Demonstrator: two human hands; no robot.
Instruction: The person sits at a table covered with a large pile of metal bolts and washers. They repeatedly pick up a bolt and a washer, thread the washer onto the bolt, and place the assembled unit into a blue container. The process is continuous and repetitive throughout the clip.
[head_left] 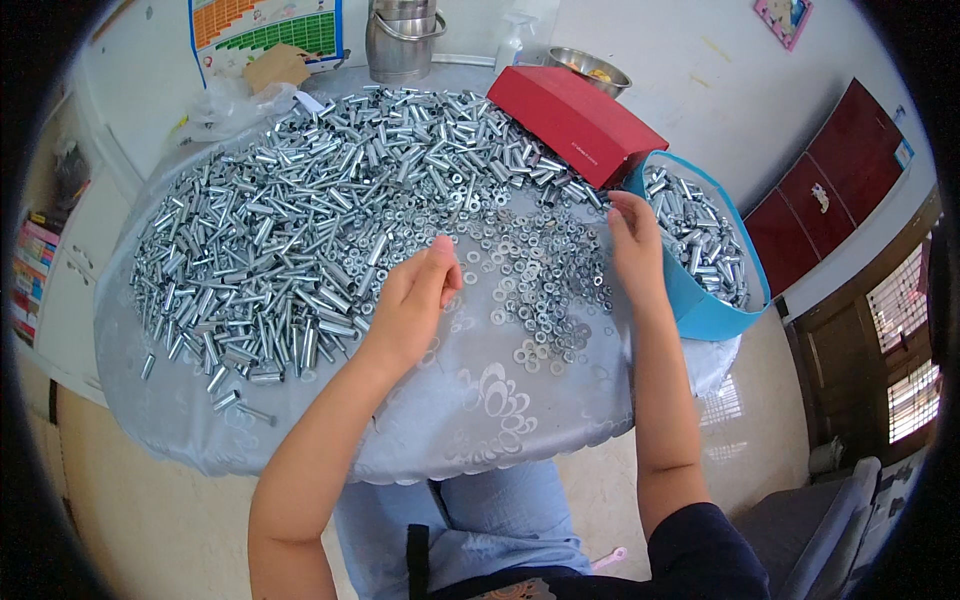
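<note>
My left hand (415, 295) hovers over the near middle of the pile with its fingers curled in and the thumb on top. Whatever it holds, if anything, is hidden. Against the left wall of a light blue container (712, 312) is my right hand (638, 240), its fingers bent toward the thumb; I cannot make out anything between them. A broad heap of silvery metal sleeves and bolts (250, 240) spreads to the left and far side. Between my hands lie many loose washers and nuts (540, 290). The blue container holds more metal sleeves (700, 240).
A red box (580, 115) lies slanted behind the washers. Farther back stand a metal pail (398, 45), a spray bottle (513, 40) and a steel bowl (612, 82). A patterned grey cloth (480, 410) covers the round-edged table. A dark chair (810, 530) is at lower right.
</note>
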